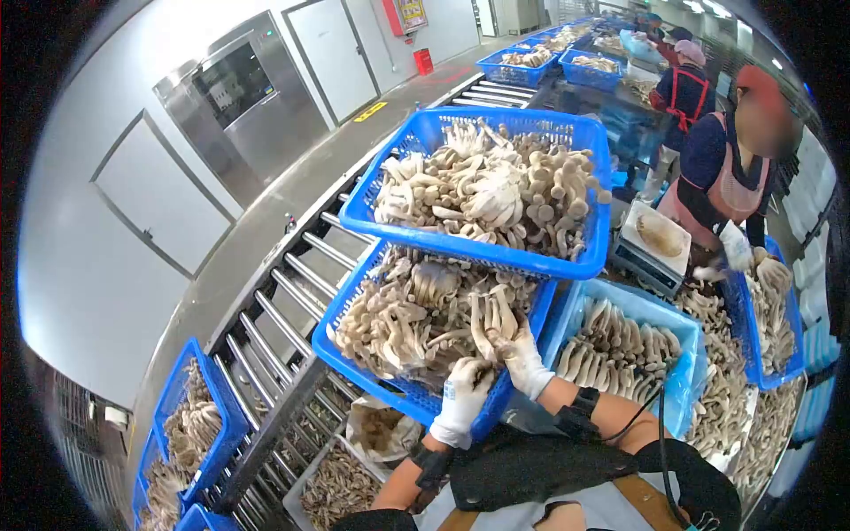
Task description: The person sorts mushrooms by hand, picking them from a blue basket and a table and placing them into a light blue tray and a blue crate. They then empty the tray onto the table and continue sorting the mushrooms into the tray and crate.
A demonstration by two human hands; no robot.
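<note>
A blue basket (pixel 354 363) heaped with pale oyster mushrooms sits in front of me on the roller conveyor. My left hand (pixel 462 398), in a white glove, rests on the basket's near rim with its fingers on the mushrooms. My right hand (pixel 522 354), also gloved, grips a cluster of long-stemmed mushrooms (pixel 490 317) at the basket's near right side. A second blue basket (pixel 469 248) full of mushrooms is stacked tilted on top of the first. To the right, a lined blue bin (pixel 682 372) holds mushrooms laid in rows.
A metal roller conveyor (pixel 292 283) runs away to the upper right, carrying more blue baskets (pixel 518 66). A scale (pixel 651 243) stands on the right, where another person (pixel 730 168) in an apron sorts mushrooms. Lower left holds further baskets (pixel 190 425).
</note>
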